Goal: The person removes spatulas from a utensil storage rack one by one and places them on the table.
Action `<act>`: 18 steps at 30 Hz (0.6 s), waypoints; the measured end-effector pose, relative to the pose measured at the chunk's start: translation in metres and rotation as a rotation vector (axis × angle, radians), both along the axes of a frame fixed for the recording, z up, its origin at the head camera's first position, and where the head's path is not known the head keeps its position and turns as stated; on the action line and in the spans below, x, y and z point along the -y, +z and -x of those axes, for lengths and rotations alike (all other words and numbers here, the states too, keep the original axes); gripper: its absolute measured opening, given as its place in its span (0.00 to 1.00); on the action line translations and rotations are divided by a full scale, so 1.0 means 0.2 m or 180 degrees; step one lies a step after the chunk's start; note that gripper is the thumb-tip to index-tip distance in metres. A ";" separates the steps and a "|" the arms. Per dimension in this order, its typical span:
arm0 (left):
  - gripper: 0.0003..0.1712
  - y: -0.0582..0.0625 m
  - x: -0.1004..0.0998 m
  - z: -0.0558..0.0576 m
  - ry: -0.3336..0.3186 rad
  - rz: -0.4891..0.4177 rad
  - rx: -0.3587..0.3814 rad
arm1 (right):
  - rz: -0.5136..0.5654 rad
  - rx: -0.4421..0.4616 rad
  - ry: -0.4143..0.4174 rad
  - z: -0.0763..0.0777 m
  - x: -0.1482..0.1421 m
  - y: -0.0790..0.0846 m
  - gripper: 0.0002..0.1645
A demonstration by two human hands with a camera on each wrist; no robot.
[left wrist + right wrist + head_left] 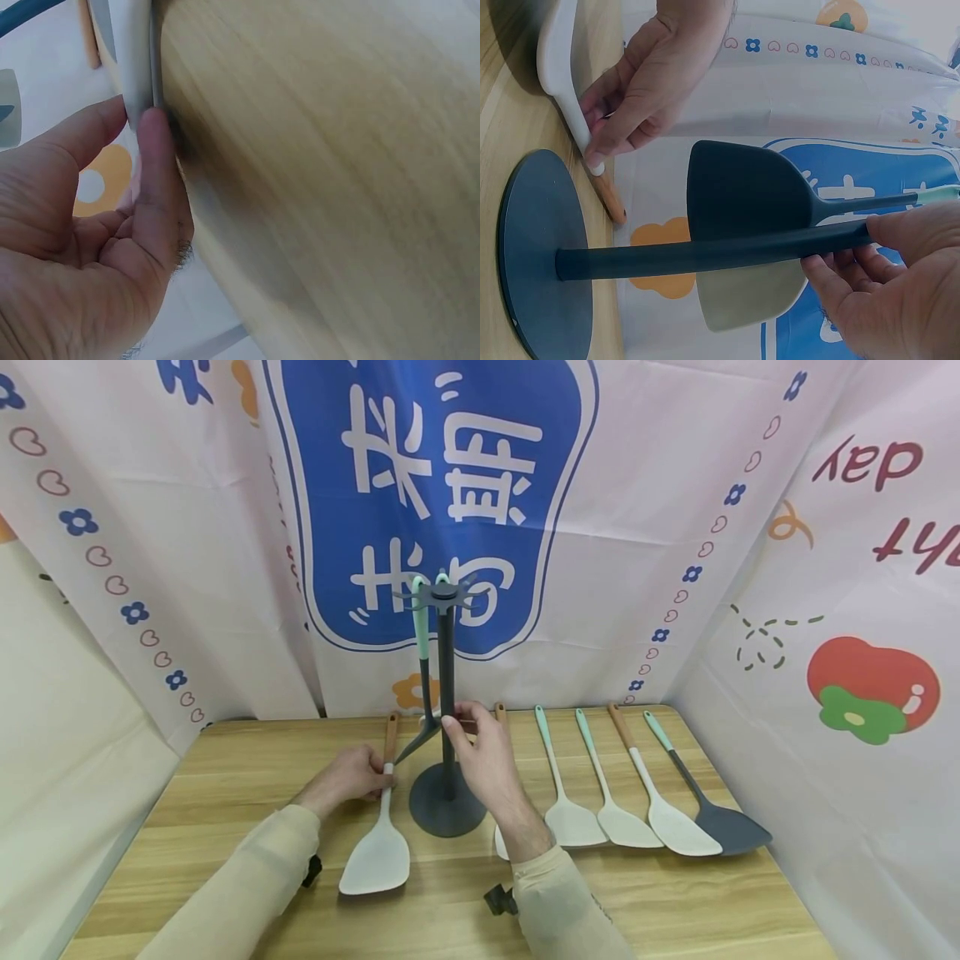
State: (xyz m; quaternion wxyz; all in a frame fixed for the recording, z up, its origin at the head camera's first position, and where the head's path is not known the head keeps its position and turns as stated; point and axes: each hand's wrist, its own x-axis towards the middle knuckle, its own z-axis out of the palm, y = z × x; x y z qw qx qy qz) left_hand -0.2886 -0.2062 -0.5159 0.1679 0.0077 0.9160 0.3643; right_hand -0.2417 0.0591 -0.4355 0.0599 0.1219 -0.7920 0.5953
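Note:
My left hand (356,774) pinches the neck of a white spatula (378,857) with a wooden handle, between thumb and fingers. That spatula lies along the wooden table, its blade toward me. My right hand (483,756) holds the upright pole of a dark utensil stand (447,810), thumb on one side and fingers on the other, as the right wrist view shows. From the stand's hooked top hang a dark spatula (746,180) with a mint handle and a cream spatula (754,296), partly hidden behind the pole.
Right of the stand several spatulas lie in a row on the table (225,793): two white with mint handles (573,822), a white one with a wooden handle (682,828) and a dark one (731,828). My right forearm partly covers another wooden-handled spatula (501,713). Printed cloth (630,460) hangs behind.

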 end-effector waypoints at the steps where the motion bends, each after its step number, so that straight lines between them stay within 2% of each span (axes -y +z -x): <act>1: 0.12 0.01 0.00 0.00 0.0001 0.0002 -0.0013 | 0.0004 0.0005 0.0000 0.00 0.00 0.00 0.21; 8: 0.23 0.08 0.04 -0.02 -0.0105 0.0104 -0.0284 | -0.0002 0.0018 -0.0007 0.00 0.00 0.00 0.21; 12: 0.26 0.12 0.04 0.00 -0.0142 0.0125 -0.0445 | -0.0020 0.0020 -0.0016 0.00 0.00 0.00 0.21; 18: 0.27 0.23 0.02 -0.01 -0.0065 0.0143 -0.0665 | -0.0012 0.0036 -0.0016 0.00 0.01 0.00 0.21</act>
